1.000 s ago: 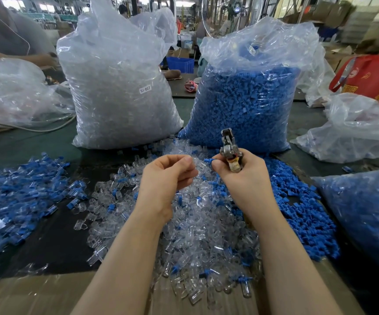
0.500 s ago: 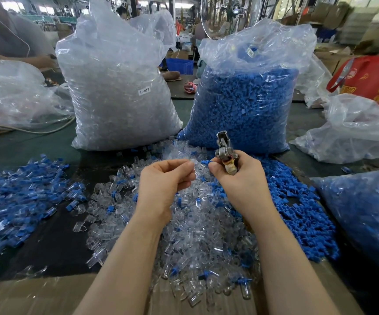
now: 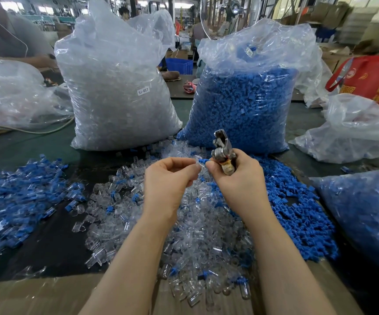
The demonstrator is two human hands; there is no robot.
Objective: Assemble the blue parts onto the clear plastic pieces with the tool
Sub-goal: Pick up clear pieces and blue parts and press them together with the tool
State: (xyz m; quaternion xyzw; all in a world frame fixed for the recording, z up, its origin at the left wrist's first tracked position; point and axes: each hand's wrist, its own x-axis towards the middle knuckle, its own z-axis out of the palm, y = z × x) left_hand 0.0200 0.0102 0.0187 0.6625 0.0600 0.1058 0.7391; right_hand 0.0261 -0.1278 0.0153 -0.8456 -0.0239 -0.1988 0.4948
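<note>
My left hand pinches a small clear plastic piece at its fingertips. My right hand grips a metal plier-like tool, jaws pointing up, and its fingertips pinch a blue part against the clear piece. Both hands hover close together above a heap of loose clear pieces. A spread of loose blue parts lies to the right of that heap. A pile of assembled blue-and-clear pieces lies at the left.
Behind the hands stand a big bag of clear pieces and a big bag of blue parts. More plastic bags lie far left, right and lower right. A red bag sits back right. Cardboard edges the table front.
My hands have drawn closer, so the blue part now meets the clear piece. The tool has tilted slightly and stays in my right hand.
</note>
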